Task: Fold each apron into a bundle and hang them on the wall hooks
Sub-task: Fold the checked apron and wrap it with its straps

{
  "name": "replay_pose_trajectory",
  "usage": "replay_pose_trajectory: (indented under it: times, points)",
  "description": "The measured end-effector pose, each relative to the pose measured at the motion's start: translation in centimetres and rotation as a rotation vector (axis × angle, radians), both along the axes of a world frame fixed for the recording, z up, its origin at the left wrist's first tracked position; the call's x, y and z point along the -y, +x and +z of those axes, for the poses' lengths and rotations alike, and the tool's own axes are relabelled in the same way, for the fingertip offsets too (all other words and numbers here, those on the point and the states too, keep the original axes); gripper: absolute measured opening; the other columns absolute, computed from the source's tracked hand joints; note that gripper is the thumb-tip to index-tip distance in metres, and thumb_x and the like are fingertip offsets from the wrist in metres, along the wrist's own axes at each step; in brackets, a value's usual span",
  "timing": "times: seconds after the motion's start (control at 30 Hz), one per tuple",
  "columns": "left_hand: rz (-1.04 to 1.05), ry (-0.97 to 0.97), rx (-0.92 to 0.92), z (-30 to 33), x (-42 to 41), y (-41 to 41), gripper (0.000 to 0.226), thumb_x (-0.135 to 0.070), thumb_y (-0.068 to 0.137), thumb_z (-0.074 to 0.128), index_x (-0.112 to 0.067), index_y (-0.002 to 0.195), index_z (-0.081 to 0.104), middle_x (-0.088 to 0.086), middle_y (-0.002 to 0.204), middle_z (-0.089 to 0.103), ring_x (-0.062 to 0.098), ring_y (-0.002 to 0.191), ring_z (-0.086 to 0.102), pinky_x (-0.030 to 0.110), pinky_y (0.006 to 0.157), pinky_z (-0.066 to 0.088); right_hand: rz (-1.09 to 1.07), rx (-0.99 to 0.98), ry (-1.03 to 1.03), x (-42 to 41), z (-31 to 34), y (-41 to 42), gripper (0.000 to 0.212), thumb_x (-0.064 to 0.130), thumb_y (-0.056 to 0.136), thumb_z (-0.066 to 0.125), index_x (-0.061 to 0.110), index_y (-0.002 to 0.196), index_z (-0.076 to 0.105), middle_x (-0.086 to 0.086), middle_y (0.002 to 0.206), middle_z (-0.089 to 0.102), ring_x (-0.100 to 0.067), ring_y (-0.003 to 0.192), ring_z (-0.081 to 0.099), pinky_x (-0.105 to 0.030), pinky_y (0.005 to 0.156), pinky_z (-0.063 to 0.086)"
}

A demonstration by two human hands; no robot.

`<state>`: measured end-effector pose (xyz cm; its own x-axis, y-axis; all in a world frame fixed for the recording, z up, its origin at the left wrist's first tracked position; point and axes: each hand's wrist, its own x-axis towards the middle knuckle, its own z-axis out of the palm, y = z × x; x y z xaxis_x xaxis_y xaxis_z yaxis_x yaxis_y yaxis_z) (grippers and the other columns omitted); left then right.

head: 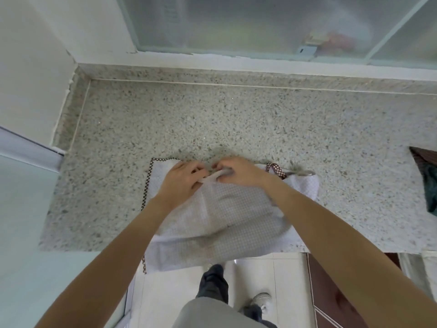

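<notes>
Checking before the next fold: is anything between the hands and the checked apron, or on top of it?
Nothing visible. The left hand and right hand are already on the apron, gripping its strap at the far edge. Only the hands and forearms lie over the cloth. The wall hooks are out of view.

The speckled tabletop [236,119] lies bare behind and to both sides of the checked apron [220,216], giving a hand open passage there. At the back a raised stone ledge [236,75] and frosted window [236,22] close it off; on the left a white wall [35,67] bounds the corner. Near the right edge a dark cloth [428,183] sits well apart from the apron, narrowing that side
</notes>
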<state>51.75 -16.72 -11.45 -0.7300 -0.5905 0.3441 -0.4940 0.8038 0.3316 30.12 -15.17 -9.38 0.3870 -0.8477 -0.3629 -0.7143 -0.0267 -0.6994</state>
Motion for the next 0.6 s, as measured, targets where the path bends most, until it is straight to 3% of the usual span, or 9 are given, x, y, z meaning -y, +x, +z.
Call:
replay_pose_trajectory:
  times: [0.07, 0.17, 0.27, 0.37, 0.47, 0.53, 0.6]
  points:
    - [0.035, 0.012, 0.029, 0.6, 0.4, 1.3, 0.014, -0.017, 0.081, 0.059, -0.019, 0.095, 0.058, 0.004, 0.088, 0.061, 0.018, 0.064, 0.058, 0.025, 0.055, 0.045, 0.019, -0.015, 0.055, 0.2, 0.8, -0.7, 0.011, 0.015, 0.085, 0.064, 0.007, 0.089, 0.059, -0.005, 0.088, 0.062, -0.018, 0.079, 0.056, -0.034, 0.072, 0.043]
    - [0.11, 0.115, 0.119, 1.1, 0.6, 2.7, 0.022, -0.009, 0.074, 0.074, -0.012, 0.094, 0.064, 0.006, 0.087, 0.063, 0.022, 0.059, 0.061, 0.025, 0.045, 0.045, 0.046, -0.088, -0.002, -0.4, 2.2, -2.6, 0.017, 0.014, 0.084, 0.064, 0.014, 0.076, 0.049, 0.004, 0.071, 0.052, -0.011, 0.065, 0.046, -0.027, 0.064, 0.037]
    - [0.195, 0.23, 0.226, 2.3, 0.4, 2.8, 0.019, -0.022, 0.081, 0.07, -0.012, 0.094, 0.061, 0.005, 0.082, 0.064, 0.027, 0.063, 0.063, 0.025, 0.05, 0.038, 0.012, -0.106, 0.011, -1.3, 4.2, -4.1, 0.018, 0.034, 0.088, 0.063, 0.018, 0.093, 0.057, 0.007, 0.085, 0.061, -0.006, 0.071, 0.056, -0.018, 0.068, 0.043]
    - [0.251, 0.302, 0.356, 3.6, 0.0, 2.2, 0.04, -0.053, 0.084, 0.056, -0.019, 0.104, 0.06, 0.0, 0.083, 0.067, 0.02, 0.072, 0.063, 0.027, 0.059, 0.042, -0.032, -0.066, 0.096, -1.4, 5.9, -3.1, 0.031, 0.042, 0.094, 0.049, 0.025, 0.12, 0.052, 0.009, 0.103, 0.062, -0.004, 0.065, 0.06, -0.016, 0.069, 0.046]
    - [0.123, 0.179, 0.19, 5.3, -1.5, 1.6, 0.056, -0.067, 0.08, 0.044, -0.019, 0.1, 0.065, -0.001, 0.077, 0.068, 0.016, 0.066, 0.061, 0.024, 0.06, 0.044, 0.144, -0.202, -0.008, -0.8, 5.9, -0.6, 0.043, 0.032, 0.096, 0.048, 0.028, 0.138, 0.041, -0.001, 0.134, 0.046, -0.011, 0.109, 0.051, -0.027, 0.097, 0.038]
    - [0.028, 0.15, 0.045, 6.5, -2.4, 1.5, 0.042, -0.054, 0.086, 0.046, -0.019, 0.099, 0.066, -0.003, 0.079, 0.066, 0.009, 0.07, 0.053, 0.023, 0.068, 0.042, 0.215, -0.168, 0.045, -0.8, 6.0, 1.4, 0.051, 0.026, 0.092, 0.049, 0.028, 0.142, 0.037, -0.004, 0.145, 0.034, -0.018, 0.13, 0.032, -0.035, 0.11, 0.026]
    - [-0.012, 0.1, -0.045, 7.4, -3.2, 1.8, 0.027, -0.038, 0.09, 0.049, -0.021, 0.098, 0.068, -0.009, 0.085, 0.065, 0.003, 0.076, 0.047, 0.017, 0.075, 0.034, 0.236, -0.12, 0.103, -1.4, 6.1, 2.6, 0.052, 0.01, 0.089, 0.05, 0.018, 0.139, 0.041, -0.007, 0.145, 0.034, -0.02, 0.133, 0.028, -0.034, 0.111, 0.023]
